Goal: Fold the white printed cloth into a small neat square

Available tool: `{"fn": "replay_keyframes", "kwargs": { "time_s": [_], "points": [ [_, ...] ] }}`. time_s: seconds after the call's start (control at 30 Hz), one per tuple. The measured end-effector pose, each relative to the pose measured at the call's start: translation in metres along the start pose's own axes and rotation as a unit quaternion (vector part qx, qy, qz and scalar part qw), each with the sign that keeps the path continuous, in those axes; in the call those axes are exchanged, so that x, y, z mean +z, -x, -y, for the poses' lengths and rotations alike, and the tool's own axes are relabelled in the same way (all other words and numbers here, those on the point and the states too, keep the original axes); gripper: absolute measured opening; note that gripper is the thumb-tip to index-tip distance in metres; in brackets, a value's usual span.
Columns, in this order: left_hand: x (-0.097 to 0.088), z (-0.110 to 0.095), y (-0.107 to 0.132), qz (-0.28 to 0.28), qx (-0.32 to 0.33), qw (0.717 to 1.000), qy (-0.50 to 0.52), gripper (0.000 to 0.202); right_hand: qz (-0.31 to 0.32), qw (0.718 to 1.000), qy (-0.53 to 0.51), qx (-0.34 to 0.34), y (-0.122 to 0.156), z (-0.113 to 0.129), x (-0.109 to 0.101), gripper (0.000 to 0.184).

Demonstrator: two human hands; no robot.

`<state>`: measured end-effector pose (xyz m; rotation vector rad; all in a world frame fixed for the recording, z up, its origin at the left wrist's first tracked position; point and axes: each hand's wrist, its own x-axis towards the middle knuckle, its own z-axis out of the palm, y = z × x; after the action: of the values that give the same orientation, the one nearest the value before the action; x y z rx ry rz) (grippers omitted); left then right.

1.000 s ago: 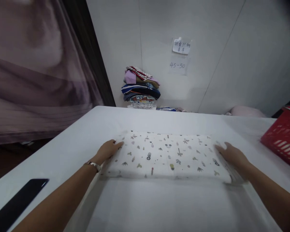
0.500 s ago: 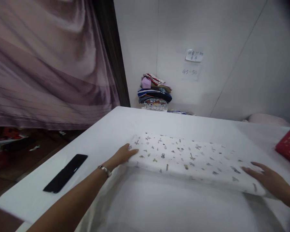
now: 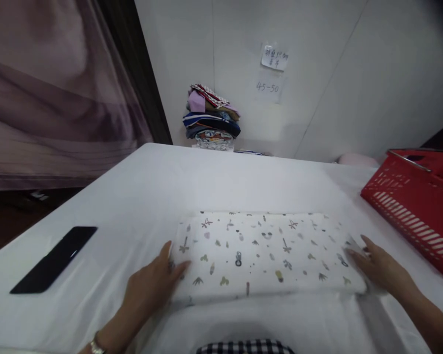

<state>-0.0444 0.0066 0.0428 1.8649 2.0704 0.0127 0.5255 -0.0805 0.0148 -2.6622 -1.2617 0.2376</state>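
One printed cloth (image 3: 258,258) at lower centre; two hands, left hand (image 3: 153,280) and right hand (image 3: 380,265), blurred at its ends, digits spread, grip impossible to tell; one red basket (image 3: 398,196), cut off at right edge.

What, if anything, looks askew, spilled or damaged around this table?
Nothing looks spilled or damaged. Only the stack of fabrics beyond the table looks slightly untidy: its layers jut out unevenly. The patterned cloth between the left hand and right hand lies fairly straight.
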Motion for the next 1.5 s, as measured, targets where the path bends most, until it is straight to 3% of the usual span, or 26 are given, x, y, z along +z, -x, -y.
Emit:
{"fn": "replay_keyframes", "kwargs": {
  "time_s": [0.07, 0.17, 0.3, 0.43, 0.57, 0.77, 0.93, 1.17, 1.5],
  "points": [
    [-0.008, -0.007, -0.016, -0.075, 0.055, 0.995, -0.023, 0.072, -0.026, 0.997, -0.037, -0.067, -0.005, 0.024, -0.002, 0.064],
    [-0.014, -0.038, -0.041, -0.128, 0.229, 0.964, -0.033, 0.05, -0.038, 0.968, -0.124, -0.213, -0.01, 0.076, 0.003, 0.044],
    [-0.008, -0.103, -0.074, -0.079, 0.423, 0.902, -0.023, 0.029, 0.021, 0.897, -0.103, -0.429, -0.02, 0.149, 0.014, 0.03],
    [0.01, -0.149, -0.101, -0.054, 0.473, 0.879, -0.033, 0.021, 0.075, 0.863, -0.052, -0.496, -0.036, 0.185, 0.023, 0.029],
    [0.027, -0.162, -0.115, -0.034, 0.465, 0.882, -0.069, 0.017, 0.11, 0.866, -0.017, -0.487, -0.045, 0.19, 0.029, 0.03],
    [0.038, -0.161, -0.114, -0.068, 0.469, 0.879, -0.058, 0.014, 0.138, 0.863, 0.003, -0.485, -0.044, 0.196, 0.024, 0.024],
    [0.045, -0.158, -0.113, -0.103, 0.486, 0.866, -0.063, 0.012, 0.134, 0.871, 0.007, -0.473, -0.041, 0.204, 0.022, 0.011],
    [0.047, -0.154, -0.113, -0.115, 0.531, 0.837, -0.07, 0.012, 0.112, 0.885, 0.027, -0.45, -0.032, 0.202, 0.024, 0.011],
    [0.046, -0.151, -0.113, -0.111, 0.594, 0.793, -0.077, 0.024, 0.004, 0.828, -0.01, -0.561, -0.024, 0.184, 0.04, 0.016]
  ]
}}
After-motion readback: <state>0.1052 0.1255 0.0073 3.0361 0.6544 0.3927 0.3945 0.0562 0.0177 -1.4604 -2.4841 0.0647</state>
